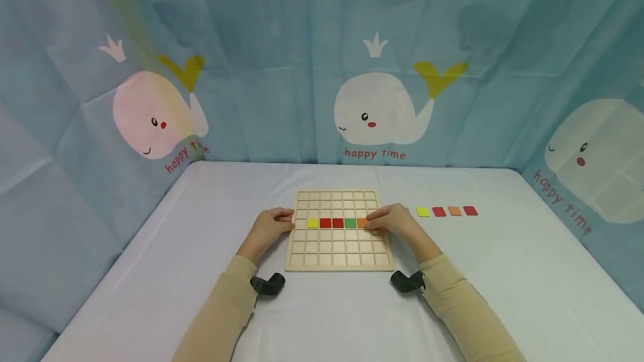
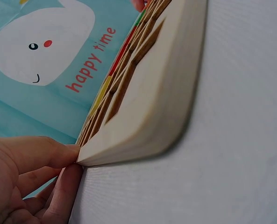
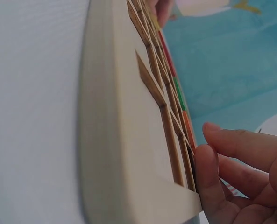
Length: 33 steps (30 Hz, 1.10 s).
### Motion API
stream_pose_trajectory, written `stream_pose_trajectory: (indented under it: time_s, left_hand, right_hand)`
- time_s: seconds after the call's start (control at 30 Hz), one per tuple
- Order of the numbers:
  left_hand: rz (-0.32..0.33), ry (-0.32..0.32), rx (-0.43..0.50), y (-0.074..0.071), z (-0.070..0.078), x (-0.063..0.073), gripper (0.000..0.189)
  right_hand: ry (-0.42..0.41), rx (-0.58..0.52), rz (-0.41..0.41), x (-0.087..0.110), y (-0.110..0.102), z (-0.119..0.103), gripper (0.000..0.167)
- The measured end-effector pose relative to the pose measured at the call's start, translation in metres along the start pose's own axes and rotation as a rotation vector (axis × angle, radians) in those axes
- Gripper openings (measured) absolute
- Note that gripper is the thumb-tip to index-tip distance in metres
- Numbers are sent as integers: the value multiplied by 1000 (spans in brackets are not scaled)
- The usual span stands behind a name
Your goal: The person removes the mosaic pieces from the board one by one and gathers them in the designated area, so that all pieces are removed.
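Observation:
A square wooden grid board [image 1: 332, 262] lies on the white cloth. One of its middle rows bears a yellow tile [image 1: 313, 223], two red tiles [image 1: 325, 223], a green tile [image 1: 350, 223] and an orange tile [image 1: 361, 223], left to right. At the board's left edge, my left hand [image 1: 270, 228] grips it, the thumb [image 2: 66, 155] on top and other fingers against the side. My right hand [image 1: 399, 225] reaches over the right edge, thumb and forefinger close together at the orange tile. In the right wrist view no tile shows between those fingertips [image 3: 206, 156].
Right of the board, a row holds a yellow tile [image 1: 422, 212], a red tile [image 1: 439, 212], an orange tile [image 1: 455, 211] and another red tile [image 1: 470, 210]; one more peeks out behind the right hand. Blue whale-print curtain [image 1: 282, 116] borders the table.

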<state>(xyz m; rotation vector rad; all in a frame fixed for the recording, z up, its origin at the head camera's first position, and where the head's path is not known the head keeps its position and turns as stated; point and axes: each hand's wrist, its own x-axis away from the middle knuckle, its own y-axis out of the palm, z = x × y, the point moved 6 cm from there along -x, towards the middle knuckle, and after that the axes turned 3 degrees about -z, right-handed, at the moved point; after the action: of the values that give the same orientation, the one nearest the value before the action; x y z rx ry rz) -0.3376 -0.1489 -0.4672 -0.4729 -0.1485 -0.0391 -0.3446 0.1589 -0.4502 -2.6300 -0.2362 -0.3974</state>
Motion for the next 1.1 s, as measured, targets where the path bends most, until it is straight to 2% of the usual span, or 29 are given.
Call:
stream_pose_trajectory:
  time_s: [0.37, 1.1]
  left_hand:
    - [-7, 15, -8, 0, -1, 1, 43]
    - [-2, 5, 13, 0, 0, 0, 42]
  right_hand:
    - [-8, -35, -7, -3, 2, 1, 23]
    - [-64, 4, 31, -1, -3, -3, 20]
